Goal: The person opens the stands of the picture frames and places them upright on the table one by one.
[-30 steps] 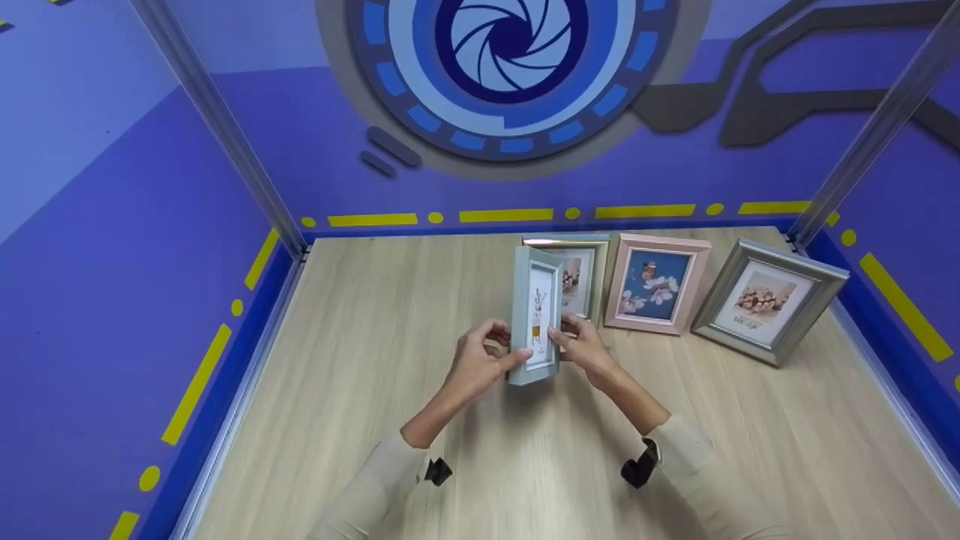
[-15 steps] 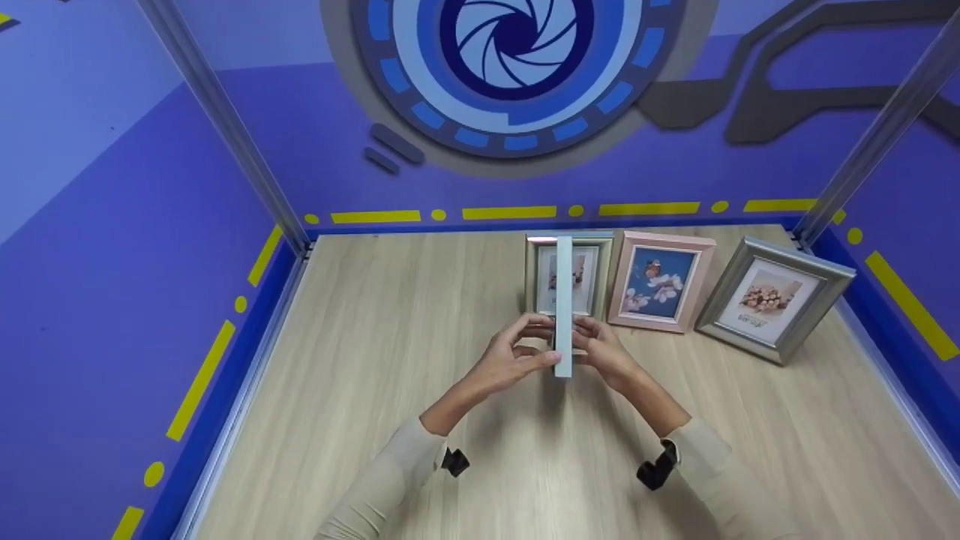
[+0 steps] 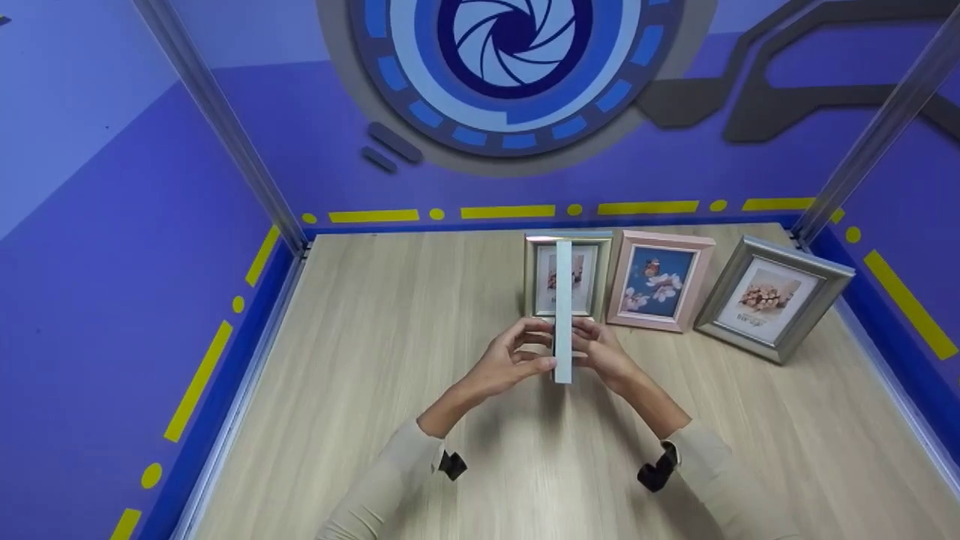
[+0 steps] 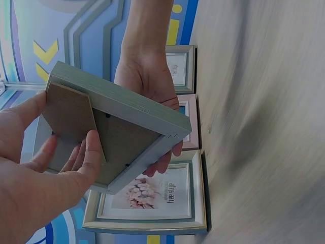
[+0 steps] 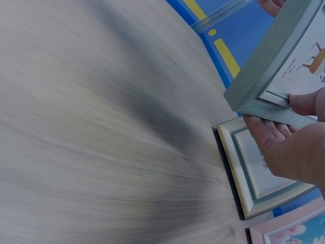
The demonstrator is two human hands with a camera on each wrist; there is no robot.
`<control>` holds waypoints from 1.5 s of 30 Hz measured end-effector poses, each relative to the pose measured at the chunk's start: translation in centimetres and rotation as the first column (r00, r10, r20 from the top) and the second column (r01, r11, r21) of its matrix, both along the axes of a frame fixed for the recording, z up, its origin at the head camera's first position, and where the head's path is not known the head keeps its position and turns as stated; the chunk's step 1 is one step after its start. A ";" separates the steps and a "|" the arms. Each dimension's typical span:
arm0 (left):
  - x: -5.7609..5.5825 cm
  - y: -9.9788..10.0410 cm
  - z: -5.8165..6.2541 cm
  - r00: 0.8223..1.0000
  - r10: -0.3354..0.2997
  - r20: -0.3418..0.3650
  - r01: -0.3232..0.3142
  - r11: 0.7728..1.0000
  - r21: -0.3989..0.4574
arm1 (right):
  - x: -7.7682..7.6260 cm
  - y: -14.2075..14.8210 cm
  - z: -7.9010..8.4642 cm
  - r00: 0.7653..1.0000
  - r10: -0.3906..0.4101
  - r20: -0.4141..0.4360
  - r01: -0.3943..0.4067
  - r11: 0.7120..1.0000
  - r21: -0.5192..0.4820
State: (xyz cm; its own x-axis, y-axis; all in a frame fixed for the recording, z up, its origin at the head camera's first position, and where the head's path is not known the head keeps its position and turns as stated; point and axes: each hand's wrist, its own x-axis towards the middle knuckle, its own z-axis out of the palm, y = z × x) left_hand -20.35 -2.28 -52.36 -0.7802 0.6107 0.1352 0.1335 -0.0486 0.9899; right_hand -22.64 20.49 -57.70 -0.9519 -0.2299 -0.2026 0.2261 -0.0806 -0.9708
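A pale grey-green picture frame [image 3: 563, 311] is held upright above the table, edge-on in the head view. My left hand [image 3: 510, 360] is on its back side; the left wrist view shows that thumb and those fingers pinching the brown stand flap [image 4: 71, 114], which is tilted out from the backing board. From the other side my right hand [image 3: 609, 356] grips the frame. In the right wrist view its thumb lies on the front, beside a printed drawing, and its fingers pass under the edge. Directly behind stands a gold-edged picture frame [image 3: 531, 277], partly covered.
To the right stand a pink picture frame [image 3: 697, 289] with a flower picture and a silver-grey picture frame [image 3: 814, 300] turned at an angle. The wood-grain table [image 3: 375, 322] ends at a blue-purple back wall [image 3: 262, 135], with side walls left and right.
The grey-green frame has turned from showing its front to edge-on and shifted right with both hands. Over the last half second it has dropped very slightly. The standing frames keep their places.
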 end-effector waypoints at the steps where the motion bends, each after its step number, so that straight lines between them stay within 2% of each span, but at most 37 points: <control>1: 0.0 0.0 0.0 1.000 0.000 0.010 0.000 1.000 0.001 | 0.0 0.0 0.0 1.000 -0.003 0.000 0.003 1.000 0.002; 6: -0.2 -0.2 0.0 0.999 0.011 0.032 -0.010 0.999 -0.034 | 0.1 0.2 -0.3 1.000 0.005 -0.002 -0.005 1.000 -0.007; 13: -0.5 -0.6 0.3 0.996 0.016 -0.086 -0.029 0.987 -0.155 | 0.0 0.5 -0.7 1.000 0.028 -0.001 -0.028 0.999 -0.031; 18: -0.6 -0.7 0.5 0.988 0.028 -0.153 -0.060 0.977 -0.207 | 0.1 0.8 -0.7 1.000 0.018 0.006 -0.018 1.000 -0.022; 25: -0.7 -1.0 0.7 0.976 0.051 -0.210 -0.100 0.968 -0.230 | 0.1 1.0 -0.8 0.999 -0.009 0.050 0.010 1.000 -0.017; 29: -1.0 -1.3 0.6 0.972 0.034 -0.233 -0.094 0.964 -0.250 | 0.2 1.3 -1.1 0.999 0.017 0.040 -0.016 0.999 -0.035; 36: -1.7 -2.2 0.5 0.962 0.015 -0.273 -0.088 0.962 -0.259 | 0.5 1.8 -1.1 0.994 0.106 -0.009 -0.106 0.992 -0.065; 42: -1.9 -2.4 0.4 0.960 -0.012 -0.281 -0.065 0.963 -0.263 | 0.5 1.9 -1.1 0.993 0.113 -0.012 -0.114 0.991 -0.071; 45: -1.9 -2.5 0.3 0.963 -0.005 -0.271 -0.071 0.960 -0.272 | 0.5 1.9 -1.2 0.994 0.113 -0.010 -0.113 0.991 -0.077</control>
